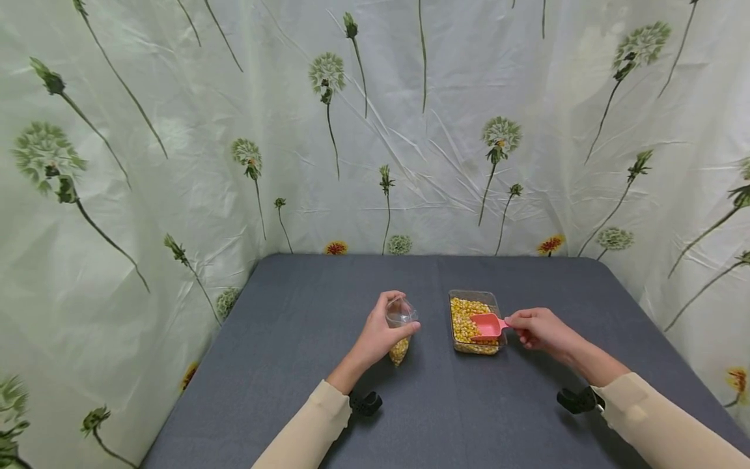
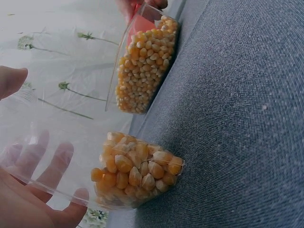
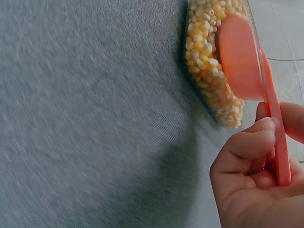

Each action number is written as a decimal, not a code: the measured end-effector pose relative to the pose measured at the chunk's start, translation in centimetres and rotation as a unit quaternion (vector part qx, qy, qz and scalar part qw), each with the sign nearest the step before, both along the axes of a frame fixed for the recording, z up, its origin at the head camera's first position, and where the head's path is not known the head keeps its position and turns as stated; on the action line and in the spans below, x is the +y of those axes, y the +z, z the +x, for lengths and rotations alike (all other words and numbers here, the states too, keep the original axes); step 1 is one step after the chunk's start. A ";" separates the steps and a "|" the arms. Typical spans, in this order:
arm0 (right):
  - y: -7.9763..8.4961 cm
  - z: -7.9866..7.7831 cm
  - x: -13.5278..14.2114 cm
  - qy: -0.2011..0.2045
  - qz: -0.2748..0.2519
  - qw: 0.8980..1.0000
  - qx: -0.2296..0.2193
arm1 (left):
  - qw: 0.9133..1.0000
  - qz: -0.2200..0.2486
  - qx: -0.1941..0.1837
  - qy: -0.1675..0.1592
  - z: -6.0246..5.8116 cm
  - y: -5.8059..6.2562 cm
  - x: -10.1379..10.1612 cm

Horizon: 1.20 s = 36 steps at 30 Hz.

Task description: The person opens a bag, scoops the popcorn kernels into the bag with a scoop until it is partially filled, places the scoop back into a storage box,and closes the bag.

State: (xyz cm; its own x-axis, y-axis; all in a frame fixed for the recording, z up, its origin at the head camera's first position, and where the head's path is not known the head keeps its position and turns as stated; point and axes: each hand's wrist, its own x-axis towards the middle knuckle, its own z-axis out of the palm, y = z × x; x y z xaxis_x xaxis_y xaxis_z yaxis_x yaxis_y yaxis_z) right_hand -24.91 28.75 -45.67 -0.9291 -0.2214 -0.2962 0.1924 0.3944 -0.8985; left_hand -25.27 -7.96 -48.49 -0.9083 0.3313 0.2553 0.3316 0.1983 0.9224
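My left hand [image 1: 377, 335] holds a clear plastic bag [image 1: 402, 312] near its spread mouth, thumb on one side and fingers round the other. Corn kernels [image 2: 135, 173] fill the bottom of the bag, which hangs low by the table in the left wrist view. To its right stands a clear rectangular container [image 1: 473, 294] of yellow corn kernels [image 1: 463, 318]. With thumb and curled fingers my right hand [image 1: 541, 332] grips the handle of a pink scoop [image 1: 487, 326]. The scoop's bowl lies in the container among the kernels, its handle crossing the right rim [image 3: 261, 57].
A dark grey cloth covers the table [image 1: 305, 365]. Behind it and at the sides hangs a pale curtain [image 1: 410, 150] printed with dandelions. Black wrist straps with cameras [image 1: 366, 404] sit below both hands, close over the table.
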 end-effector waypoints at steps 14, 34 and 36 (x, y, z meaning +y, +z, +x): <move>-0.9 0.9 0.4 -0.026 -0.144 0.988 -0.054 | 1.000 0.002 -0.003 -0.002 0.0 0.1 0.0; 0.4 1.1 1.5 -0.045 -0.203 0.977 -0.039 | 1.000 0.006 0.013 -0.016 -0.1 -0.4 0.0; 0.5 1.1 1.4 -0.046 -0.202 0.978 -0.038 | 1.000 0.008 0.011 -0.017 -0.1 -0.4 0.1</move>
